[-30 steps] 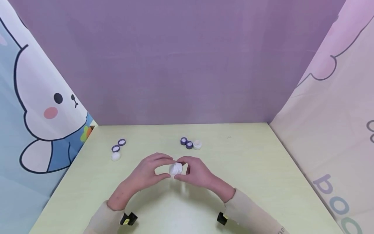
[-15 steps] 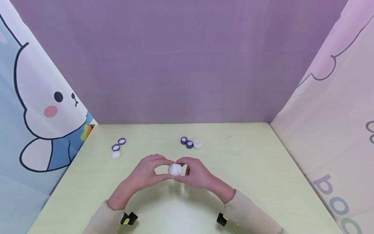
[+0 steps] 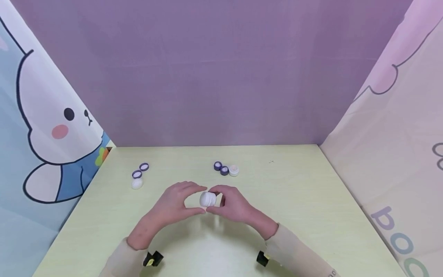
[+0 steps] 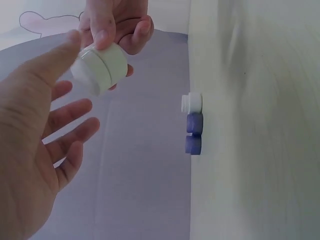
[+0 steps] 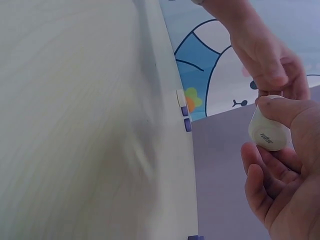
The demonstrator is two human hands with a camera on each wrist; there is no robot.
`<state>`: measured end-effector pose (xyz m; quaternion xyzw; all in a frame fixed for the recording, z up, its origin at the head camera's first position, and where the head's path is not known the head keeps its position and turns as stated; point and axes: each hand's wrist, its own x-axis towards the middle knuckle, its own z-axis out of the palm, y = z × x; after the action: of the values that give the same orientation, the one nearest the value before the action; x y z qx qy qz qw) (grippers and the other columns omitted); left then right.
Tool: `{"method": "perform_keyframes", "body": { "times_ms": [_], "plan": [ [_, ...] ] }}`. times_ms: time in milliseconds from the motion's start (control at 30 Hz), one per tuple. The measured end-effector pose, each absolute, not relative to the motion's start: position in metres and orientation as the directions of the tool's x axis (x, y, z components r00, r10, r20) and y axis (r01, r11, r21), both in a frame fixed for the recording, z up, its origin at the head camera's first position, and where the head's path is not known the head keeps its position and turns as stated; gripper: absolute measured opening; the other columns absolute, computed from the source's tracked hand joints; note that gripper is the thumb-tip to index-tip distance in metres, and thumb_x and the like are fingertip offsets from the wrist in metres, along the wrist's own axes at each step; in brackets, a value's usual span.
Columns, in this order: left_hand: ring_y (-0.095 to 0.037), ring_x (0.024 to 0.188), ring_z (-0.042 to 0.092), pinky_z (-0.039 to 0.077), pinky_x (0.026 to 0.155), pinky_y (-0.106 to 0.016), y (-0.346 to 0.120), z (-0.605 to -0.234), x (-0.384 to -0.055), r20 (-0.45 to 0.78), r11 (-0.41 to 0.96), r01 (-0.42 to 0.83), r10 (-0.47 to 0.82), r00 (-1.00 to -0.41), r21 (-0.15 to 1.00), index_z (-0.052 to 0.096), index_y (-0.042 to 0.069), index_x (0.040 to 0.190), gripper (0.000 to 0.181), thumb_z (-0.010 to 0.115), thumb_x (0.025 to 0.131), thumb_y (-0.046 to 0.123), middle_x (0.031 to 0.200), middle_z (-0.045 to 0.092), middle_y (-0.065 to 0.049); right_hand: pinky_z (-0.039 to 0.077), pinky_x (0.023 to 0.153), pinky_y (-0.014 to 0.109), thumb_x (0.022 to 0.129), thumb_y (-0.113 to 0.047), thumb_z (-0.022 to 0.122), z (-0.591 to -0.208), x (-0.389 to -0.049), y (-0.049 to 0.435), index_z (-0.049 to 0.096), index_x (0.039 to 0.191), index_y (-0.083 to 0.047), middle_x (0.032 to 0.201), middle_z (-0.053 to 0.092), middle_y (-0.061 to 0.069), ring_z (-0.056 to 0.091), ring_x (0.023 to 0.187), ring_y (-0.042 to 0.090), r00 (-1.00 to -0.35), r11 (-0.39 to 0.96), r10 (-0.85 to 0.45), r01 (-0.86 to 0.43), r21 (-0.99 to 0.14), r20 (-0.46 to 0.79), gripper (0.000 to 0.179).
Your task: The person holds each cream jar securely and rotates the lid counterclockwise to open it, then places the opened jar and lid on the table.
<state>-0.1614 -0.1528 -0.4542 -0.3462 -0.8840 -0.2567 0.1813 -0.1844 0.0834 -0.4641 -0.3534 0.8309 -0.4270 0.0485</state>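
Observation:
A small white cream jar (image 3: 207, 199) with a lid on it is held above the table, tipped onto its side. My right hand (image 3: 232, 203) pinches its base between thumb and fingers; the jar's bottom, with small dark print, faces the right wrist camera. Around the lid end lies my left hand (image 3: 176, 202), thumb and forefinger spread with a gap to the jar. In the left wrist view the left hand (image 4: 30, 135) has loose, parted fingers, its thumb tip close to the lid of the jar (image 4: 102, 70).
Behind the hands on the pale table (image 3: 294, 215) stand two small purple jars (image 3: 224, 170) and a white jar (image 3: 233, 170), side by side. Two purple-rimmed lids (image 3: 137, 174) and a white lid (image 3: 137, 184) lie at the left. A purple backdrop (image 3: 221, 77) rises behind the table.
Half a second ago my left thumb and fingers were at the jar's lid; now they are spread away from it. The right hand keeps its grip, nearly still.

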Motion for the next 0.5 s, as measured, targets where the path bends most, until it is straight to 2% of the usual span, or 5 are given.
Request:
{"method": "perform_keyframes", "body": {
  "times_ms": [100, 267, 367, 500],
  "plan": [
    [-0.011, 0.102, 0.061, 0.050, 0.085, -0.036, -0.1527, -0.4510, -0.1600, 0.508, 0.606, 0.750, 0.573, -0.643, 0.266, 0.067, 0.020, 0.121, 0.058, 0.086, 0.071, 0.041, 0.113, 0.064, 0.009, 0.050, 0.052, 0.023, 0.080, -0.024, 0.082, -0.4641, -0.1849, 0.0841, 0.065, 0.114, -0.017, 0.100, 0.061, -0.009, 0.058, 0.055, 0.013, -0.747, 0.379, -0.629, -0.536, -0.755, 0.215, 0.038],
    [-0.015, 0.101, 0.062, 0.050, 0.081, -0.036, -0.1504, -0.4490, -0.1578, 0.527, 0.594, 0.792, 0.633, -0.567, 0.140, 0.068, 0.019, 0.120, 0.056, 0.089, 0.068, 0.019, 0.115, 0.064, 0.003, 0.050, 0.051, 0.024, 0.081, -0.024, 0.081, -0.4644, -0.1859, 0.0836, 0.065, 0.113, -0.019, 0.099, 0.061, -0.011, 0.058, 0.055, 0.013, -0.745, 0.375, -0.633, -0.534, -0.758, 0.211, 0.036],
    [-0.014, 0.100, 0.062, 0.050, 0.079, -0.035, -0.1505, -0.4508, -0.1584, 0.538, 0.590, 0.796, 0.632, -0.558, 0.133, 0.069, 0.019, 0.118, 0.053, 0.089, 0.069, 0.014, 0.113, 0.065, 0.003, 0.050, 0.051, 0.023, 0.081, -0.024, 0.081, -0.4643, -0.1862, 0.0826, 0.065, 0.112, -0.019, 0.099, 0.061, -0.012, 0.058, 0.055, 0.013, -0.744, 0.377, -0.634, -0.534, -0.757, 0.209, 0.035],
    [-0.012, 0.098, 0.062, 0.050, 0.079, -0.035, -0.1510, -0.4507, -0.1588, 0.535, 0.596, 0.788, 0.619, -0.575, 0.157, 0.070, 0.019, 0.116, 0.048, 0.088, 0.071, 0.017, 0.110, 0.066, 0.006, 0.050, 0.052, 0.023, 0.081, -0.025, 0.081, -0.4634, -0.1857, 0.0820, 0.065, 0.113, -0.019, 0.100, 0.061, -0.011, 0.057, 0.055, 0.013, -0.746, 0.382, -0.634, -0.531, -0.757, 0.203, 0.036]
  ]
}}
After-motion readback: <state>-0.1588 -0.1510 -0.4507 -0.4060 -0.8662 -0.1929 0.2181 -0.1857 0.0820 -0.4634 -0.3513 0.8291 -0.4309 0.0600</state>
